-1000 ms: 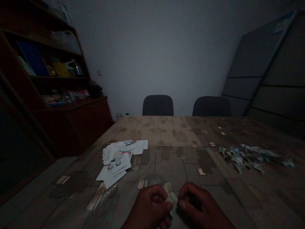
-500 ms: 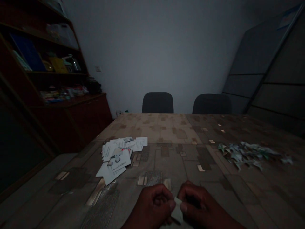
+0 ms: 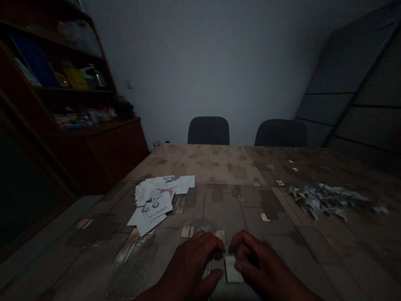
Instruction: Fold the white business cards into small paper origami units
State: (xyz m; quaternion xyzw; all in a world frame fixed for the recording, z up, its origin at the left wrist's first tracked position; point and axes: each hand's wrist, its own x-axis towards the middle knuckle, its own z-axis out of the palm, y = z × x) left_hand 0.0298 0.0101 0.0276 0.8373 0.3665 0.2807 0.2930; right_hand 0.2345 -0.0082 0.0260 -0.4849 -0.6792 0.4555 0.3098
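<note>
A small folded piece of pale paper [image 3: 232, 271] is low in the view, between my two hands near the table's front. My right hand [image 3: 258, 261] has its fingers curled, with thumb and forefinger on the paper's right edge. Just left of the paper is my left hand [image 3: 197, 261], its thumb and fingers apart and nothing between them. A pile of white printed paper pieces [image 3: 155, 202] lies at the left of the table. Over at the right lies a heap of folded paper shapes [image 3: 328, 200], pale and greenish.
A patterned cloth covers the table [image 3: 219, 209]. Two dark chairs [image 3: 208, 130] stand at its far side before a plain wall. On the left is a wooden shelf cabinet [image 3: 122, 142] with boxes and bottles; grey panels [image 3: 332, 83] rise at the right.
My left hand has let go of the paper, its thumb and fingers spreading. The paper now shows a wider, flatter face beside my right hand. The view has tilted slightly.
</note>
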